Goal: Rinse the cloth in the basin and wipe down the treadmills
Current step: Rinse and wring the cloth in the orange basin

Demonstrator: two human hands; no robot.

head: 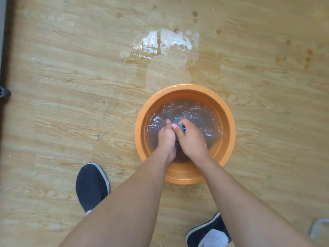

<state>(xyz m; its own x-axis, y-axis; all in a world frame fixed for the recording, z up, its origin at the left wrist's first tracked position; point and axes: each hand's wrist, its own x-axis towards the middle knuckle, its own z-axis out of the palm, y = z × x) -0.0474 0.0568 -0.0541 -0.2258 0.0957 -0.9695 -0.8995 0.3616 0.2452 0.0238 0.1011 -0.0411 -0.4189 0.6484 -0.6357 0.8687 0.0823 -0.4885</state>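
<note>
An orange round basin (228, 120) stands on the wooden floor, holding murky, rippling water. A blue cloth (182, 129) is bunched up between my two hands at the water's surface. My left hand (166, 139) grips its left side with curled fingers. My right hand (191, 138) grips its right side, thumb on top. Most of the cloth is hidden by my hands and the water. No treadmill is in view.
A puddle of spilled water (163, 44) shines on the floor beyond the basin, with drip marks (308, 58) to the right. My dark shoes (91, 186) stand near the basin. A dark edge (2, 50) runs along the far left.
</note>
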